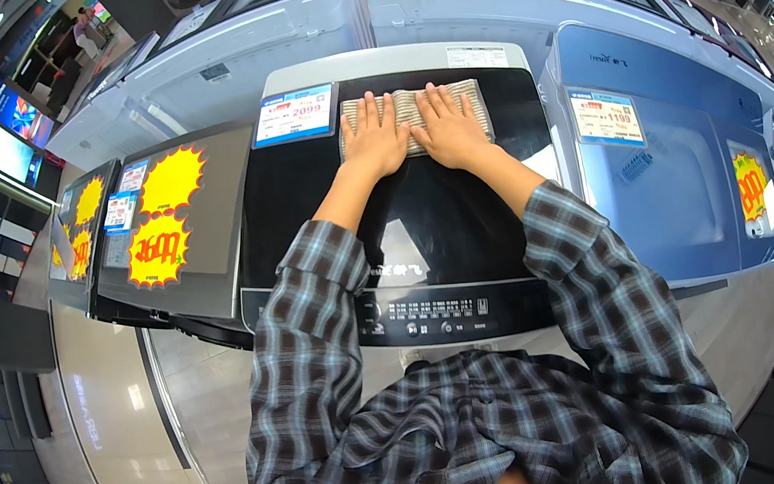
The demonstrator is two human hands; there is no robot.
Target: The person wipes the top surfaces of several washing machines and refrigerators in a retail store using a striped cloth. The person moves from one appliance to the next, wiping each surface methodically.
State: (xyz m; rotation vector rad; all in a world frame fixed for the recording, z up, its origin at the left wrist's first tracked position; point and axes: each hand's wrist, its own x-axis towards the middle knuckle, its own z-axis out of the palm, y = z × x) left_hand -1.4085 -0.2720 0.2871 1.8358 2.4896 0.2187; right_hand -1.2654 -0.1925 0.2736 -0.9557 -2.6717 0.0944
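Head view: At the far-left corner of one black lid (422,201), one price card (295,116) might be knocked loose should the striped cloth (405,108) slide leftward. On that single cloth, near the lid's far edge, one left hand (374,146) and one right hand (446,129) lie flat, fingers slightly spread, gripping nothing.

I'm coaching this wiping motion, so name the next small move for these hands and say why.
I'd probably slide the striped cloth toward the person, palms flat: the left hand and right hand lie side by side on it near the back of the black lid, and much of that lid extends forward beyond the cloth.
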